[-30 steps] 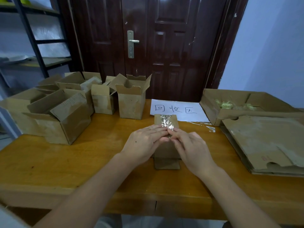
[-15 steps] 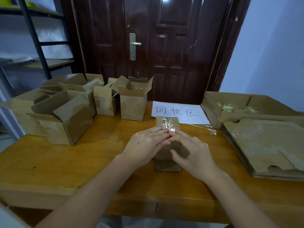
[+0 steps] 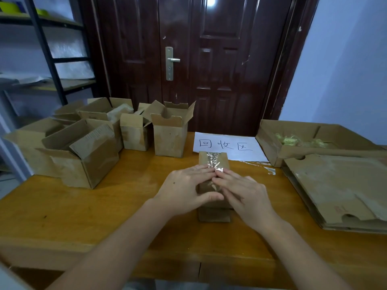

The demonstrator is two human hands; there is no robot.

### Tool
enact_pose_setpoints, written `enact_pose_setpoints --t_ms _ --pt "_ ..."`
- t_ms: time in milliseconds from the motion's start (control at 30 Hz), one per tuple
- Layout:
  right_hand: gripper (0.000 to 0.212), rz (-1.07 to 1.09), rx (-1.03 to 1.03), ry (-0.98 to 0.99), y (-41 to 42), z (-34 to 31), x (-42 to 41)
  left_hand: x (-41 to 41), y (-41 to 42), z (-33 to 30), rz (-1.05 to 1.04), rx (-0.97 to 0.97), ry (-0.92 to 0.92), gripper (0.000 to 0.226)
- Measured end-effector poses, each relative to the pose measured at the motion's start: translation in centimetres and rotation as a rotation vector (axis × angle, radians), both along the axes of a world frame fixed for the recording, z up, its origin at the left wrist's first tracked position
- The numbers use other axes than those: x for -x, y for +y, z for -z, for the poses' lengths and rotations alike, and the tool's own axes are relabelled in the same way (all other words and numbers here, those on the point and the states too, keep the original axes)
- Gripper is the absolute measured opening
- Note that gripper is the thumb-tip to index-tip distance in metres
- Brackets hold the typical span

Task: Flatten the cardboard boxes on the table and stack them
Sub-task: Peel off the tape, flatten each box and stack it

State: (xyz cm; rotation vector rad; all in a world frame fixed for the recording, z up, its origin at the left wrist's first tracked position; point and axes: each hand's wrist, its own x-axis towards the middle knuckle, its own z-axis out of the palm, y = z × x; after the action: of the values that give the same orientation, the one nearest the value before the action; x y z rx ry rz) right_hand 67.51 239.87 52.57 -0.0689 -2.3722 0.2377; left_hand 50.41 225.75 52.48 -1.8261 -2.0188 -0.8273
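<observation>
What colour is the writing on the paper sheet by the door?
Black handwritten characters on the white paper sheet, clearest in the head view.

At twelve o'clock we face a dark brown door [image 3: 209, 65] with a metal handle [image 3: 172, 61] on its left half. At ten o'clock stands a black shelf rack [image 3: 48, 57], with something yellow-green [image 3: 9, 6] on its top shelf. At two o'clock we see a pale blue wall [image 3: 339, 65]. Just past the middle of the wooden table [image 3: 104, 212], a white paper sign [image 3: 227, 146] with three handwritten characters lies flat at one o'clock.
</observation>
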Motion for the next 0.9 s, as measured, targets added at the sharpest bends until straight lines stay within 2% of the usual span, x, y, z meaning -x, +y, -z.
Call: enact_pose_setpoints --t_ms 100,267,433,533,600,700,800,900 --pt "0.029 0.018 0.005 0.058 -0.1 0.1 0.3 0.3 -0.4 -0.3 0.026 0.001 -0.025 0.058" --pt "0.021 0.009 0.057 0.107 -0.4 0.1 0.4 0.8 -0.6 -0.6 0.091 0.051 0.033 0.045" --pt "0.025 0.026 0.204 0.027 -0.7 -0.5 -0.2 0.6 -0.5 -0.6 0.099 0.005 0.006 0.043" --pt "0.026 0.035 0.210 0.019 -0.7 -1.3 -0.2 0.2 -0.4 -0.5 0.094 -0.018 -0.061 0.041" --pt "0.022 0.072 0.207 0.031 -0.5 -2.1 0.2 0.1 -0.3 -0.3 0.056 0.007 -0.181 0.051" --pt "0.026 0.114 0.170 -0.057 -0.2 -3.0 1.0 0.2 -0.5 0.5 -0.007 0.112 -0.344 0.080" --pt "0.033 0.019 0.097 -0.215 -0.2 -3.8 2.2 -0.2 -0.3 1.4 -0.045 0.172 -0.356 0.098" --pt "0.036 -0.031 0.086 -0.332 -0.4 -4.4 3.2 -0.9 0.0 1.9 -0.118 0.122 -0.395 0.108"
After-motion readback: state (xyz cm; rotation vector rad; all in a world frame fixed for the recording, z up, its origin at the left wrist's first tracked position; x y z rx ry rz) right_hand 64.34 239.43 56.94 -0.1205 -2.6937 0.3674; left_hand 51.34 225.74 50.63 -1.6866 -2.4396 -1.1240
